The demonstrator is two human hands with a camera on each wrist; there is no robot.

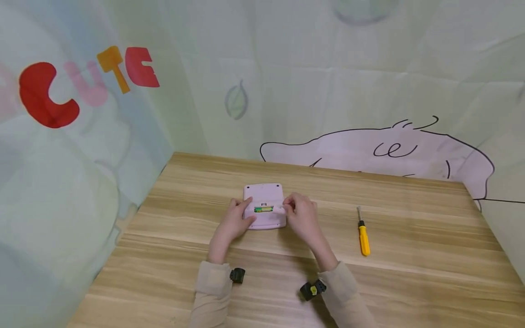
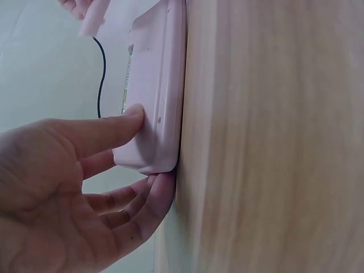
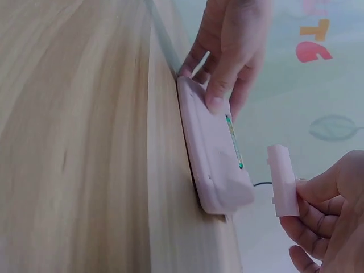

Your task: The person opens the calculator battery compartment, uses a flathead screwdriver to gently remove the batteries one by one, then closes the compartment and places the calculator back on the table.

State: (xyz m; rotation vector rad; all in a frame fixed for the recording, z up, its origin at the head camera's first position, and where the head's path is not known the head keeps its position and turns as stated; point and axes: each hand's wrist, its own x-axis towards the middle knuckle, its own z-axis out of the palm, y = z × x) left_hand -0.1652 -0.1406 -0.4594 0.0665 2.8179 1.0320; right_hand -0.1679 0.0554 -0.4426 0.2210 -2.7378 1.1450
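A pink device [image 1: 263, 194] lies face down on the wooden table, a green battery [image 1: 264, 209] showing in its uncovered slot. My left hand [image 1: 235, 220] grips the device's left side, thumb on top and fingers at the edge, as the left wrist view of the hand [image 2: 74, 187] shows. My right hand [image 1: 302, 216] is at the device's right side. In the right wrist view that hand [image 3: 333, 213] pinches a small pink cover [image 3: 283, 181], held apart from the device [image 3: 213, 148].
A yellow screwdriver [image 1: 364, 239] lies on the table [image 1: 418, 246] to the right of the hands, its tip pointing away. Behind the table hangs a printed cloth [image 1: 320, 91] with a cartoon outline and coloured letters.
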